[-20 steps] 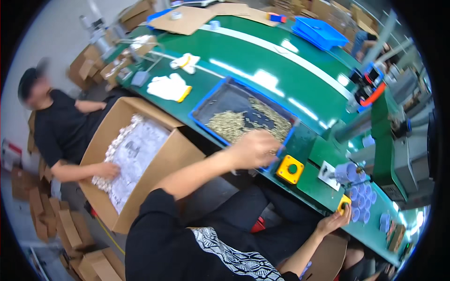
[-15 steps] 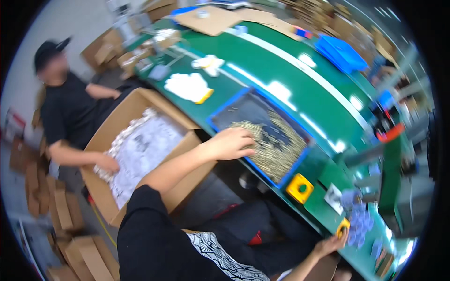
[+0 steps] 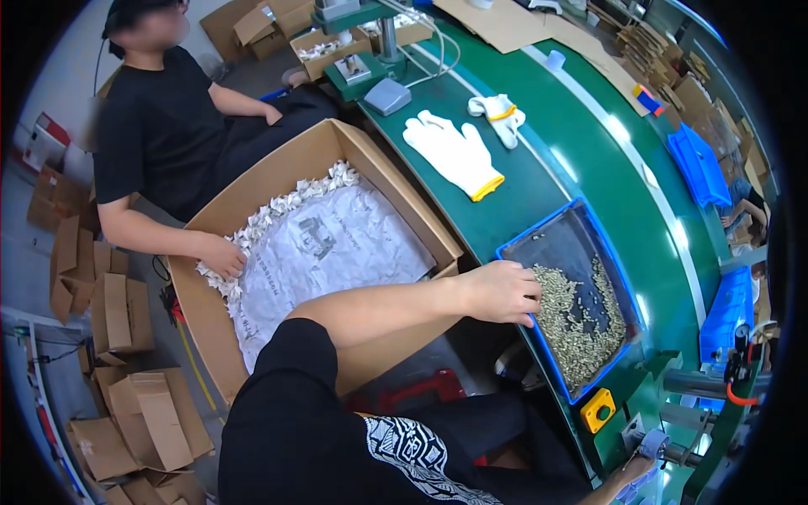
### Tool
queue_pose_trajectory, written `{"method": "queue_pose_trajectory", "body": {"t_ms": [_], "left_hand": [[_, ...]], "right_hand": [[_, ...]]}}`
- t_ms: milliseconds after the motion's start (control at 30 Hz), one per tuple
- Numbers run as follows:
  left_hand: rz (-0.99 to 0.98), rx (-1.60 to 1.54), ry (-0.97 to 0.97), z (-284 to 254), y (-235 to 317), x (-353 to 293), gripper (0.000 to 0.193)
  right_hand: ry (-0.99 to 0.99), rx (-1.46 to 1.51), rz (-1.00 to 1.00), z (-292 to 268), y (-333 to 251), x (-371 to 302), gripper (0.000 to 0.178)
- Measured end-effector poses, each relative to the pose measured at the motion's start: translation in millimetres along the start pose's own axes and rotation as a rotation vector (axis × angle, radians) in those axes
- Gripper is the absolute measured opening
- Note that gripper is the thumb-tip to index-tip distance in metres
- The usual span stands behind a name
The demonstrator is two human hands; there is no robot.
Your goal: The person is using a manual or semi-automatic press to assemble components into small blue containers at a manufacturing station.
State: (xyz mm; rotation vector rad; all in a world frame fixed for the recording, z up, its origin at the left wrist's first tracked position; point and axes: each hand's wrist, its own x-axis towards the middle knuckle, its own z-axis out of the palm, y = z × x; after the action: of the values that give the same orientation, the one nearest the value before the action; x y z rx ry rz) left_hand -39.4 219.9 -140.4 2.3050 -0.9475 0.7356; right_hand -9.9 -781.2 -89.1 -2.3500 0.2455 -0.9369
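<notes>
My left hand (image 3: 502, 292) is at the near left rim of a blue tray (image 3: 502, 252), fingers curled over the small brass-coloured metal parts (image 3: 572, 337) heaped inside. Whatever those fingers hold is hidden. At the lower right, my right hand (image 3: 637, 470) is closed at a pale purple round piece (image 3: 654, 443), under the metal shaft of a green bench machine (image 3: 709, 454). A yellow box with a dark green button (image 3: 598, 411) sits on the bench between the tray and my right hand.
A cardboard box (image 3: 198, 337) with many small white pieces and a plastic bag (image 3: 337, 244) stands left of the green bench (image 3: 421, 135). A co-worker's hand (image 3: 222, 255) reaches into it. White gloves (image 3: 454, 151), a grey pedal-like box (image 3: 387, 97) and blue trays (image 3: 700, 164) lie farther off.
The view has swung left, so bench and tray appear farther right. My left hand has drawn back toward the tray's near rim. My right hand has moved from beside a yellow piece to the machine.
</notes>
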Motion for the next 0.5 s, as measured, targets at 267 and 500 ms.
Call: {"method": "queue_pose_trajectory", "body": {"t_ms": [267,500], "left_hand": [[-0.123,-0.033,0.048,-0.7,-5.4,-13.7,0.03],[-0.194,-0.019,0.072,-1.9,-2.2,-23.2,0.03]], "right_hand": [[-0.104,0.292,0.152,-25.9,-72.9,56.1,0.062],[-0.129,0.523,0.323,154.2,-236.2,-108.7,0.073]]}}
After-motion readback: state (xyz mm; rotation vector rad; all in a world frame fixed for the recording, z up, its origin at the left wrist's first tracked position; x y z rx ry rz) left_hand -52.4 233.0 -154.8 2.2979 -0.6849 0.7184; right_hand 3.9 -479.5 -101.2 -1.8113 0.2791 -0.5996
